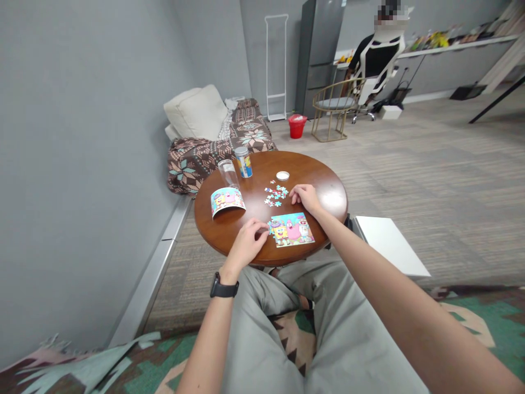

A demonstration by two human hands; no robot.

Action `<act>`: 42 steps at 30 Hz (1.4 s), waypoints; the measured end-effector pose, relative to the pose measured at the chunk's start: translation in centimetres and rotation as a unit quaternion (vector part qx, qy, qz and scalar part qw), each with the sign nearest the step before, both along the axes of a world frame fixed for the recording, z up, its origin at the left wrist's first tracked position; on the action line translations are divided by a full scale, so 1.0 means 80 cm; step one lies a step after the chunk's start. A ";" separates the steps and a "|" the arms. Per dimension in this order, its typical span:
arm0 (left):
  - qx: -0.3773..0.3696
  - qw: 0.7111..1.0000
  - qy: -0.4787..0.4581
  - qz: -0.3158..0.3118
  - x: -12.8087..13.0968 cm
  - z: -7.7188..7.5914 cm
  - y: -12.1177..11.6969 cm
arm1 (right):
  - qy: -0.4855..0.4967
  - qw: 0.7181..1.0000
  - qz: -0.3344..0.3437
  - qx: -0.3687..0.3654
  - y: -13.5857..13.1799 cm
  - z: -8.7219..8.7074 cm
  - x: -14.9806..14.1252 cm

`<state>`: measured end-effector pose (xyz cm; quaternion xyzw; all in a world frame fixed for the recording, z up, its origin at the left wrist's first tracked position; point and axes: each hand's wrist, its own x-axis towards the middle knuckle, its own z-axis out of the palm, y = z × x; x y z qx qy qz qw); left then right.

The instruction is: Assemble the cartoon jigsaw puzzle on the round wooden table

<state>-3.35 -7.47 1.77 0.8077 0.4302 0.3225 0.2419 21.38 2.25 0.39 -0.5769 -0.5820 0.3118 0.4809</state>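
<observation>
A mostly assembled cartoon jigsaw puzzle (293,230) lies near the front of the round wooden table (262,169), its left edge uneven. At that edge is my left hand (249,239), thumb and forefinger closed around a small blue jigsaw piece (270,227) that touches or lies against the puzzle. My right hand (304,197) rests on the table just right of a scatter of loose jigsaw pieces (275,195). Its fingers are loosely bent and slightly apart, with nothing visible in them. A curved picture sheet (228,200) with the same cartoon stands on the left.
Behind the sheet are a clear glass (228,174) and a printed tin (243,163). A round lid (283,175) lies beyond the loose pieces. Farther off are a covered couch (213,131), a red bucket (297,127), a wire chair (335,104) and a seated person.
</observation>
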 end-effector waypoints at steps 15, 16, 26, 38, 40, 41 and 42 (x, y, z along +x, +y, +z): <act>0.066 0.994 0.084 -0.002 0.000 -0.016 -0.017 | -0.234 0.963 0.052 0.123 -0.102 -0.024 0.000; 0.068 0.994 0.086 -0.003 0.000 -0.016 -0.017 | -0.241 0.961 0.058 0.122 -0.101 -0.024 0.000; 0.066 0.993 0.096 -0.005 0.000 -0.015 -0.019 | -0.252 0.957 0.087 0.118 -0.107 -0.018 -0.002; 0.071 0.990 0.124 -0.010 0.001 -0.012 -0.021 | -0.255 0.955 0.086 0.123 -0.109 -0.016 -0.004; 0.074 0.989 0.131 -0.011 0.001 -0.013 -0.021 | -0.255 0.955 0.088 0.123 -0.109 -0.015 -0.004; 0.077 0.988 0.134 -0.011 0.001 -0.013 -0.021 | -0.254 0.955 0.090 0.122 -0.109 -0.015 -0.004; 0.081 0.987 0.137 -0.011 0.001 -0.013 -0.021 | -0.254 0.955 0.091 0.122 -0.109 -0.015 -0.004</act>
